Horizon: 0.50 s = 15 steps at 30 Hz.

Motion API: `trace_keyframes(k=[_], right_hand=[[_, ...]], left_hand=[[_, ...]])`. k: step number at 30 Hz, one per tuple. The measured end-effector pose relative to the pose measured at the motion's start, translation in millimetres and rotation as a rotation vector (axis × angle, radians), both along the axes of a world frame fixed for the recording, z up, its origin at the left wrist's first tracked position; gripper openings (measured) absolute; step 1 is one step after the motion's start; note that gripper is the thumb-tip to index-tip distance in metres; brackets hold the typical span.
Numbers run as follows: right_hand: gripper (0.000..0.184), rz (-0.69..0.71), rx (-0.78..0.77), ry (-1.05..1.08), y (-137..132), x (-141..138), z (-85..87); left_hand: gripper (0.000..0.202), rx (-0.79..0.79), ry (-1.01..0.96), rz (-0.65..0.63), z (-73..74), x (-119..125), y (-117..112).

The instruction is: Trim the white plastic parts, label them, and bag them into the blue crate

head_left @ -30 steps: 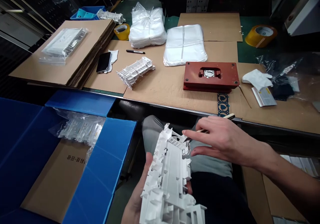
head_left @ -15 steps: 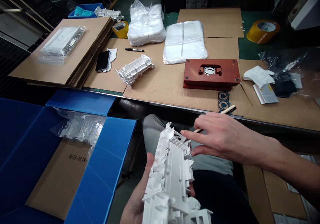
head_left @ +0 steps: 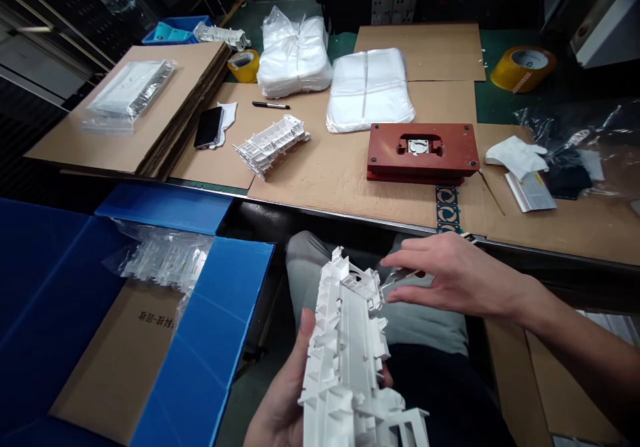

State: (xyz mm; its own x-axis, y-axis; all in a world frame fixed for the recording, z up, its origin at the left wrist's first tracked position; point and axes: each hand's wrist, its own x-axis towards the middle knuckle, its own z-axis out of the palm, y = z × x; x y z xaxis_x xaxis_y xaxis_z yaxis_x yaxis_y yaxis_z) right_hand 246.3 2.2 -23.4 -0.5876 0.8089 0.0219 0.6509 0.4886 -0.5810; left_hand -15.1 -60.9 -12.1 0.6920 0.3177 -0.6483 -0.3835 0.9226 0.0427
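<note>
My left hand [head_left: 275,400] is shut around a white moulded plastic part [head_left: 345,360], which is ribbed and angular and runs from low in the view up to my lap. My right hand [head_left: 450,277] pinches a slim pale-handled knife [head_left: 415,272] with a metal tip. That tip sits at the edge of the part's upper end. A similar white part [head_left: 273,146] lies on the cardboard-covered table [head_left: 340,190]. Its surface shows no hand near it.
An open blue corrugated box [head_left: 200,340] at my left holds bagged white parts [head_left: 165,260]. On the table are a red metal jig [head_left: 423,154], white bagged bundles [head_left: 369,92], a phone [head_left: 209,127], a marker [head_left: 270,105] and yellow tape rolls [head_left: 523,68].
My right hand has drawn slightly to the right, with the knife lower and its tip at the part's edge. The held part has shifted slightly right and turned a little.
</note>
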Motion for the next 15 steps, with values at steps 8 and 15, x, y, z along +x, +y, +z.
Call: trace_keyframes(k=[8, 15], right_hand=[[0.013, -0.280, -0.363, 0.312, -14, -40, -16.2], [0.013, -0.376, -0.351, 0.461, -18, -34, -22.8]], left_hand=[[0.084, 0.017, 0.051, -0.005, -16.1, 4, 2], [0.070, 0.028, -0.002, 0.088, -21.8, 8, 6]])
